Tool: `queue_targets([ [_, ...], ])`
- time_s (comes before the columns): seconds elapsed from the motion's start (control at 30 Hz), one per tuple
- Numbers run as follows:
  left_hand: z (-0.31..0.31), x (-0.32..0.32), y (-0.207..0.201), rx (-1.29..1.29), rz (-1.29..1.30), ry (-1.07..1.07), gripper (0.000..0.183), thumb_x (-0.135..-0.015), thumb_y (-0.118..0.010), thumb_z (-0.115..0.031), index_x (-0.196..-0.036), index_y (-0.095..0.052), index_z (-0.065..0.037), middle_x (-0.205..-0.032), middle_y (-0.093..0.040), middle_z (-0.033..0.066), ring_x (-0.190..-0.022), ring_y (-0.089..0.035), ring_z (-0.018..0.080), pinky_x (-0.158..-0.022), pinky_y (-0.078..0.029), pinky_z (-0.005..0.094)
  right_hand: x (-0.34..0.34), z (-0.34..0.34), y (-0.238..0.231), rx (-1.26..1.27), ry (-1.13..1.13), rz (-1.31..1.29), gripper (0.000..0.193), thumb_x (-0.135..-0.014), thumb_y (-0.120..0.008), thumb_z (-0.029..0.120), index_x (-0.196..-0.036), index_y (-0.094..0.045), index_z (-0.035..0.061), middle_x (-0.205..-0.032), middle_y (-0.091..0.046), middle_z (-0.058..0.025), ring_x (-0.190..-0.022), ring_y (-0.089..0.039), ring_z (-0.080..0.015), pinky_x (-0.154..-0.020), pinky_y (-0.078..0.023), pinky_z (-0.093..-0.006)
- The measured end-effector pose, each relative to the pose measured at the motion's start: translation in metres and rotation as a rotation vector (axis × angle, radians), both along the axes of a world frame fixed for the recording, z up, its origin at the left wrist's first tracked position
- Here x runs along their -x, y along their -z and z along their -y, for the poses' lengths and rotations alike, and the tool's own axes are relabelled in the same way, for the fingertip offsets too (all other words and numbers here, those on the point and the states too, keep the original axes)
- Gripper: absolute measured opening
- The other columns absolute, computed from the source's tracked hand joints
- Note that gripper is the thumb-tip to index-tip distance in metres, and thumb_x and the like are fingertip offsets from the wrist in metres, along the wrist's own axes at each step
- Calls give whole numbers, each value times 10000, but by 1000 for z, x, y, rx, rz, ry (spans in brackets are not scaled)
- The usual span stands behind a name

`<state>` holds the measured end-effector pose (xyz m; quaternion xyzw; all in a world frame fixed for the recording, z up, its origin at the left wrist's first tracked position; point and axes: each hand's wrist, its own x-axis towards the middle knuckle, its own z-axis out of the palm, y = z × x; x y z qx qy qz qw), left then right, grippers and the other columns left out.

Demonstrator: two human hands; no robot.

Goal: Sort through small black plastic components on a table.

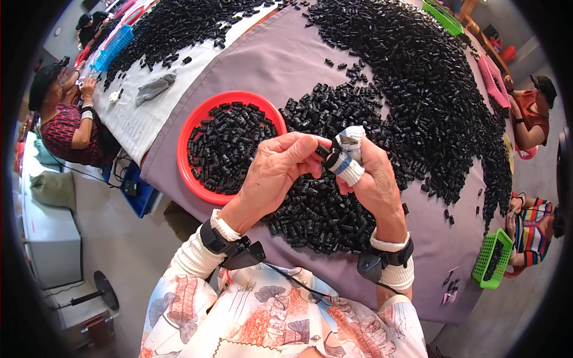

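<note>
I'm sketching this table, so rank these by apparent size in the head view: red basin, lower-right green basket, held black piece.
1. Red basin
2. Lower-right green basket
3. Held black piece

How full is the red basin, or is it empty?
The red basin is well filled: black pieces hide its bottom.

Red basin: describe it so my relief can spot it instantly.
Start at the mauve tablecloth's near heap of black pieces. Left of it, partly behind the left hand, sits the red basin. Round and bright red, it is unlike the rectangular green basket at lower right.
</note>
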<state>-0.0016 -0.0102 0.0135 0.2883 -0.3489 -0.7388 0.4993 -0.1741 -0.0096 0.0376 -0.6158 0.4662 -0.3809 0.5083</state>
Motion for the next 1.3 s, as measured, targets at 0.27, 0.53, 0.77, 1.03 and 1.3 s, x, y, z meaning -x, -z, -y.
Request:
queue_targets([
  [0.27,4,3,3,-76,-135,26,359,-909,-483,-289,-1011,-555,48,-762,-611,77,-628,-599,142,-619,-511,266,6,2,7,118,-45,-144,214,-792,-624,179,-864,-525,3,-663,-561,-60,-555,-489,-139,-534,-407,-271],
  [0.53,5,7,-2,-32,-135,21,319,-882,-538,-264,-999,-586,29,-773,-615,42,-646,-579,67,-611,-491,194,5,-4,-3,57,5,-121,270,-747,-685,193,-863,-528,7,-661,-557,-47,-551,-478,-112,-524,-408,-258],
  [0.77,2,9,-4,9,-80,29,258,-874,-569,-182,-1033,-592,19,-818,-633,25,-694,-576,34,-627,-474,162,3,-7,0,150,59,-59,293,-675,-742,96,-885,-551,24,-680,-568,-19,-581,-494,-81,-555,-430,-233],
  [1.03,-1,7,-9,38,13,85,280,-839,-584,-48,-1105,-555,35,-983,-618,88,-854,-604,123,-771,-496,243,4,-7,-1,170,57,-51,294,-662,-737,66,-896,-561,32,-699,-582,-11,-600,-506,-68,-564,-434,-222],
  [1.3,0,6,-6,45,-21,99,317,-838,-589,-54,-1138,-531,29,-964,-623,97,-850,-601,120,-758,-493,239,5,-5,6,131,53,-30,309,-657,-750,84,-895,-559,32,-694,-580,-7,-592,-489,-61,-548,-428,-221],
])
